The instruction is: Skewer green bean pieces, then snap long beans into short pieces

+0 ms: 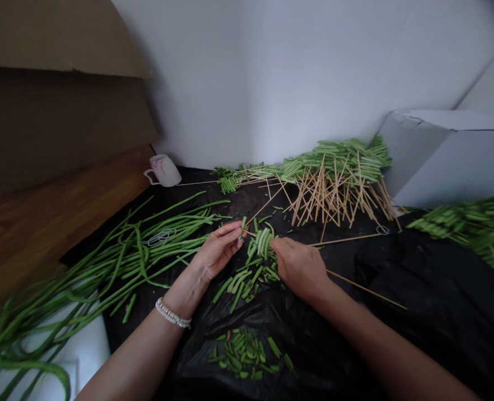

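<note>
My left hand [223, 248] pinches a short cut piece of green bean [243, 225] at the tip of a thin wooden skewer. Several bean pieces [264, 243] are threaded side by side on that skewer, between my two hands. My right hand [300, 266] is closed around the skewer just right of the threaded pieces. Under my hands lies a loose pile of cut bean pieces [243, 283] on the black plastic sheet [334, 351]. Nearer to me is a second pile of small bean bits [242, 353].
Long whole beans [117, 264] spread over the left side. Finished-looking bean skewers [338, 167] are heaped at the back, with more at the right [472, 225]. A white mug [163, 171] stands back left, a white box [451, 156] back right. A bare skewer [367, 289] lies beside my right arm.
</note>
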Tool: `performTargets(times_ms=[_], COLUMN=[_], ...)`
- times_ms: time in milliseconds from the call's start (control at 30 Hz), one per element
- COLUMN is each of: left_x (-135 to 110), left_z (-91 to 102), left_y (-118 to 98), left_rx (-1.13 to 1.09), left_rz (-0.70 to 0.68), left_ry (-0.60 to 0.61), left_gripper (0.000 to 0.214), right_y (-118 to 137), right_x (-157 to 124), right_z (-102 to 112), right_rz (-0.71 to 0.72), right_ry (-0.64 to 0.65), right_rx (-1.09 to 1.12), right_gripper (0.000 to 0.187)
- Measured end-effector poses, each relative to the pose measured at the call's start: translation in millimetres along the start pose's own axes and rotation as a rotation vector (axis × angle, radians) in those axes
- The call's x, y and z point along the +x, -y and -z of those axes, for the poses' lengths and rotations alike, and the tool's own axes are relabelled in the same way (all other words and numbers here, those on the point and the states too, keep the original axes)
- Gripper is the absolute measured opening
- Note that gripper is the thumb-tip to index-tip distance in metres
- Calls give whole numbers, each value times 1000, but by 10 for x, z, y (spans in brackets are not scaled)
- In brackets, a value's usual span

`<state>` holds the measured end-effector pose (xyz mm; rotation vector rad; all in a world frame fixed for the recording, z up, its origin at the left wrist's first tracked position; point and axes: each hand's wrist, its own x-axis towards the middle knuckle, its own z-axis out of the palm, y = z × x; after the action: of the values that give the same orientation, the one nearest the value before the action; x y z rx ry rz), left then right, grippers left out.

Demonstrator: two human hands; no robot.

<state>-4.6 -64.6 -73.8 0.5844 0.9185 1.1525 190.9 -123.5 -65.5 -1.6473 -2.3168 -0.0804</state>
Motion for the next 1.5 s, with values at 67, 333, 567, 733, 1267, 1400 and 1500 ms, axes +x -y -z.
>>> performTargets(times_ms=[67, 333, 567, 733, 1267, 1400, 1500], left_x=[-2, 0, 9, 6, -15, -17, -25], left_z=[-6, -3, 20, 34, 7, 25, 24], left_y=[-3, -7, 3, 11, -26, -12, 16], left_rx=[-2, -7, 45, 116, 79, 82, 89], left_rz=[0, -9, -42, -113, 9, 48, 74], left_ry=[-6, -3, -5, -4, 19, 62, 100], left_gripper=[19, 19, 22, 30, 15, 14, 14], right_y=[1, 3, 14, 35, 41, 47, 49], right_x=[0, 5, 3, -10, -17, -23, -21], right_z=[-3, -3, 13, 15, -2, -2, -3], right_rz=[-1, -3, -23, -23, -24, -25, -24], right_ry=[4, -12, 26, 37, 15, 14, 27], right_rx=[-1, -2, -3, -14, 47, 57, 56], right_gripper=[23, 25, 24, 21, 24, 23, 22])
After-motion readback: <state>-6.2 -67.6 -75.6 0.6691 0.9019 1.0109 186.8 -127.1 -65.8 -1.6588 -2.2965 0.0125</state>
